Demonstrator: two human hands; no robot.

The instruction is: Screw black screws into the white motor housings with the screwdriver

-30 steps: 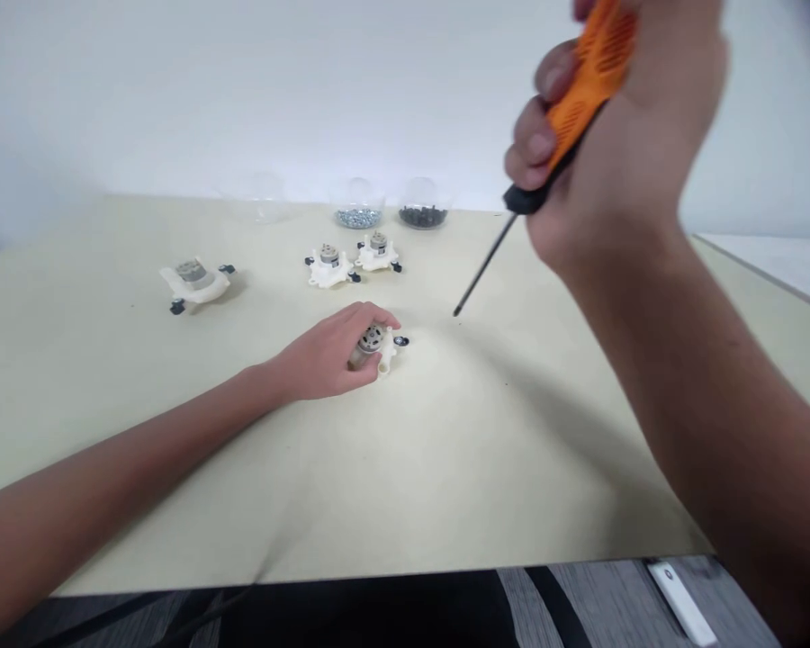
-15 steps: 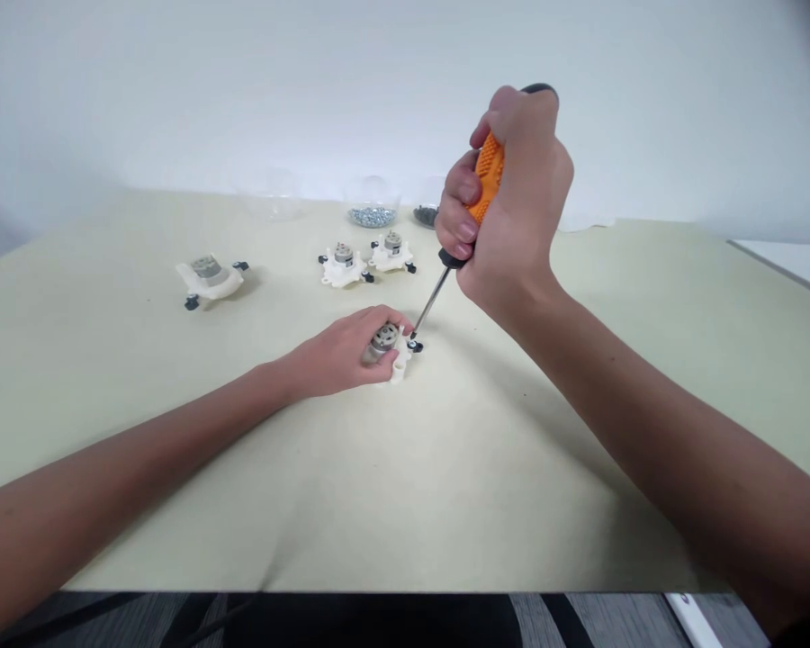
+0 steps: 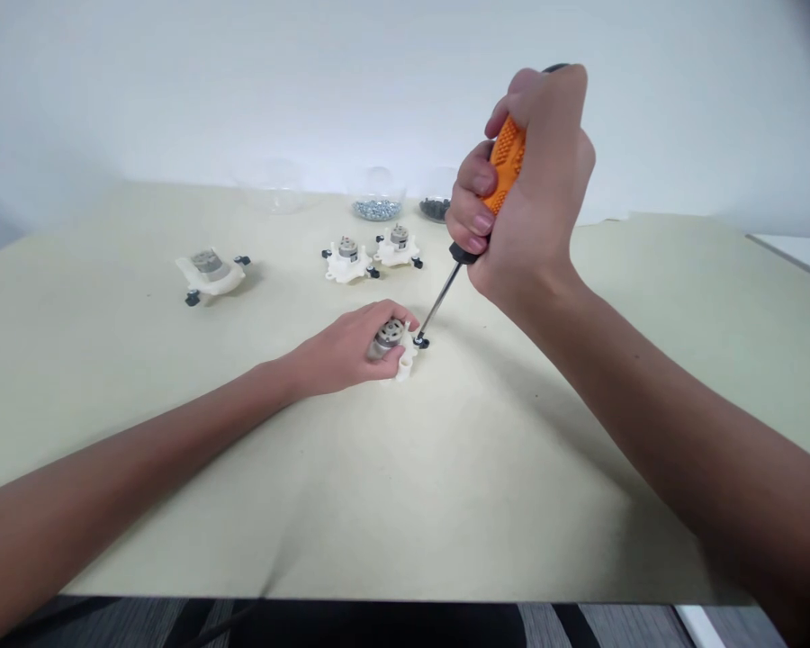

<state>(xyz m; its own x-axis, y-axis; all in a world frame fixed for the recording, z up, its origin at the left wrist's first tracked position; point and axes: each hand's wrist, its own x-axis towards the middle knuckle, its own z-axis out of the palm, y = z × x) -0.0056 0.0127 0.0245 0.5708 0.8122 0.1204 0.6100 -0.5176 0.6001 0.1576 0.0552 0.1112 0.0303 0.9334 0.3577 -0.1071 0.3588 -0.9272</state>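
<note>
My left hand (image 3: 355,349) is wrapped round a small electric motor (image 3: 390,335) fixed on a white plastic bracket (image 3: 406,362), pressing it down on the table. Part of the bracket is hidden by my fingers. A black rubber mount (image 3: 422,343) sticks out from the bracket's right side. Above it my right hand (image 3: 533,180) grips the orange and black handle of a screwdriver (image 3: 509,162). The metal shaft slants down to the left, and its tip meets the top of the black mount, where a screw head seems to sit.
Behind my hands stand two similar motor assemblies (image 3: 348,261), with another motor assembly (image 3: 211,272) farther left. Along the wall are a clear bowl of silvery screws (image 3: 376,209), a bowl of black parts (image 3: 435,209) and a clear bowl (image 3: 280,193). The table's front edge (image 3: 378,598) is near me.
The screwdriver tip has come down onto the black mount; before, it was just above and left of it. My right hand appears slightly higher and farther right. My left hand keeps its hold.
</note>
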